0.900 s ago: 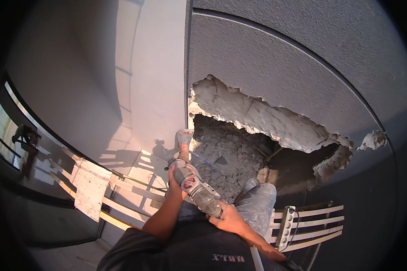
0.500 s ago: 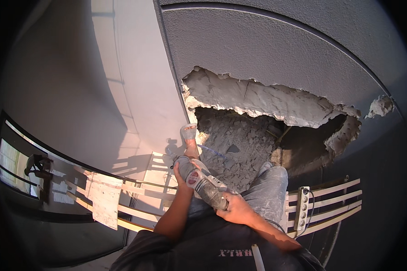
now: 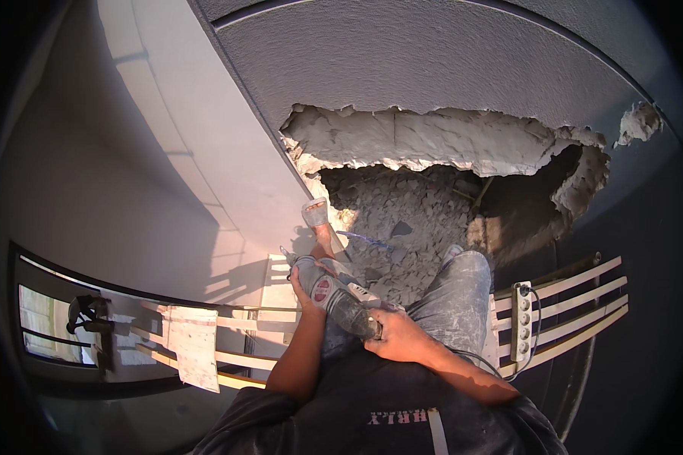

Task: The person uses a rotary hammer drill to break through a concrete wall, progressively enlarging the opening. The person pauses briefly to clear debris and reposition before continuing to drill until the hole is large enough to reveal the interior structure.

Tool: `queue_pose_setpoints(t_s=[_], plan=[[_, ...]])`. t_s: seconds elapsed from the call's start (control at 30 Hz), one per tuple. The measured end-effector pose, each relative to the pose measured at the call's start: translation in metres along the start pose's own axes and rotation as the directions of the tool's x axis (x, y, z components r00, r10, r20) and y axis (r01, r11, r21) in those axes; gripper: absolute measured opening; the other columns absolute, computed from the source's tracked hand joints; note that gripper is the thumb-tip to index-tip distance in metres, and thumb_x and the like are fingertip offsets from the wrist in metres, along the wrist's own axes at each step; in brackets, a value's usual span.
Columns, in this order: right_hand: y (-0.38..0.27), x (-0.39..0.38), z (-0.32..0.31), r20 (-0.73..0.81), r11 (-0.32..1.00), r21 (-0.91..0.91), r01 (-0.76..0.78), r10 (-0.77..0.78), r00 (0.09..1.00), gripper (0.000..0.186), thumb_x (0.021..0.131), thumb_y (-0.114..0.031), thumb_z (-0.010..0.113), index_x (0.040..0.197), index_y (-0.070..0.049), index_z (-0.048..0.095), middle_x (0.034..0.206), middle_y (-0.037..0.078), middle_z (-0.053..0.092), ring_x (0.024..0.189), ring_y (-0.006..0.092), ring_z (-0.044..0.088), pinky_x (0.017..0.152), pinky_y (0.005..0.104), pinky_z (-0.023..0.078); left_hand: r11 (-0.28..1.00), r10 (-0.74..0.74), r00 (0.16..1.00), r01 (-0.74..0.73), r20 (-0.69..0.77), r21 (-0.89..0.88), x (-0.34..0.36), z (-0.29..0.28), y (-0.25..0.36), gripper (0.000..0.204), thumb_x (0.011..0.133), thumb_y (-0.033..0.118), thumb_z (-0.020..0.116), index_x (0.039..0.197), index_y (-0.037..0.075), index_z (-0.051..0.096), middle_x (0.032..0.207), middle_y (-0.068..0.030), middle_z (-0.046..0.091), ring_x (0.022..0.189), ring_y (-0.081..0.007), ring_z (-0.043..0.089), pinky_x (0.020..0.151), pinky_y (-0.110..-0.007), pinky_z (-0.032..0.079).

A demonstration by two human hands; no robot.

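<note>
Left: a pale board [image 3: 191,347] covers part of the wooden slats [image 3: 244,359]. Centre: the left hand [image 3: 305,288] grips the front of a dusty power tool [image 3: 337,302] before the dark shirt [image 3: 357,398], its tip indistinct; the right hand [image 3: 396,334] clasps the rear, fingers partly hidden. Right: a power strip [image 3: 521,324], its cable [image 3: 537,326] hard to trace.

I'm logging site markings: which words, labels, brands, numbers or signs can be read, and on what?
Dark shirt: pale lettering on the front, described but not copied out here.
Power tool: round reddish label, any print on it too small to read.
</note>
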State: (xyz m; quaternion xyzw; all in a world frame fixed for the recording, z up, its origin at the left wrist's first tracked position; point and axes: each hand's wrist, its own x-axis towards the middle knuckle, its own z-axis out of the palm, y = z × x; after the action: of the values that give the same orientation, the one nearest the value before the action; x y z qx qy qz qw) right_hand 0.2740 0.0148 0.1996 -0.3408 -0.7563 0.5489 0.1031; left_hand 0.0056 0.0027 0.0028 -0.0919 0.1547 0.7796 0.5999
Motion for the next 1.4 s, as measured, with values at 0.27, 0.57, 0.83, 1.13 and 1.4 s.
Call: queue_pose_setpoints(t_s=[0.27, 0.57, 0.83, 1.13, 1.4], plan=[[0.001, 0.0, -0.005, 0.026, 1.0, 0.008, -0.03, 0.03, 0.999, 0.047, 0.081, -0.021, 0.076, 0.122, 0.002, 0.067, 0.098, 0.026, 0.074, 0.097, 0.0416, 0.073, 0.086, 0.0447, 0.057, 1.0, -0.017, 1.0, 0.017, 0.025, 0.021, -0.001, 0.003, -0.001, 0.052, 0.09, 0.051, 0.069, 0.112, 0.006, 0.058, 0.101, -0.007, 0.066, 0.095, -0.0234, 0.067, 0.09, -0.039, 0.055], [0.01, 0.004, 0.002, 0.031, 0.999, 0.015, -0.044, 0.043, 0.999, 0.046, 0.081, -0.015, 0.078, 0.123, -0.001, 0.068, 0.1, 0.021, 0.075, 0.095, 0.0349, 0.074, 0.086, 0.0407, 0.057, 0.999, 0.041, 0.997, -0.041, -0.059, -0.004, 0.002, 0.0, -0.001, 0.053, 0.089, 0.055, 0.067, 0.11, 0.006, 0.061, 0.098, -0.0092, 0.068, 0.09, -0.0247, 0.068, 0.086, -0.039, 0.057], [0.009, 0.005, 0.008, 0.018, 0.996, 0.091, -0.024, 0.023, 1.0, 0.042, 0.081, -0.017, 0.079, 0.119, 0.0, 0.07, 0.099, 0.02, 0.076, 0.094, 0.0335, 0.075, 0.087, 0.0396, 0.057, 0.991, 0.064, 0.995, -0.055, -0.078, 0.122, 0.0, 0.002, -0.001, 0.058, 0.09, 0.061, 0.059, 0.107, 0.006, 0.065, 0.095, -0.0133, 0.069, 0.086, -0.0305, 0.069, 0.078, -0.044, 0.058], [-0.009, 0.004, 0.018, 0.039, 0.991, 0.104, -0.082, 0.079, 0.996, 0.038, 0.086, -0.008, 0.077, 0.122, 0.001, 0.067, 0.104, 0.007, 0.076, 0.096, 0.0115, 0.067, 0.088, 0.0302, 0.054, 0.992, -0.065, 0.988, 0.049, -0.141, -0.115, -0.008, 0.015, 0.003, 0.055, 0.084, 0.058, 0.069, 0.106, 0.008, 0.064, 0.093, -0.0078, 0.069, 0.084, -0.0261, 0.069, 0.077, -0.042, 0.058], [-0.023, 0.014, 0.03, 0.058, 0.999, -0.04, -0.03, 0.032, 0.998, 0.043, 0.084, -0.016, 0.078, 0.123, -0.001, 0.065, 0.095, 0.013, 0.078, 0.089, 0.0204, 0.076, 0.082, 0.0348, 0.058, 0.944, -0.103, 0.994, 0.113, 0.048, -0.309, -0.009, 0.009, 0.015, 0.054, 0.089, 0.055, 0.069, 0.108, 0.005, 0.064, 0.097, -0.0095, 0.069, 0.089, -0.0288, 0.068, 0.081, -0.046, 0.058]])
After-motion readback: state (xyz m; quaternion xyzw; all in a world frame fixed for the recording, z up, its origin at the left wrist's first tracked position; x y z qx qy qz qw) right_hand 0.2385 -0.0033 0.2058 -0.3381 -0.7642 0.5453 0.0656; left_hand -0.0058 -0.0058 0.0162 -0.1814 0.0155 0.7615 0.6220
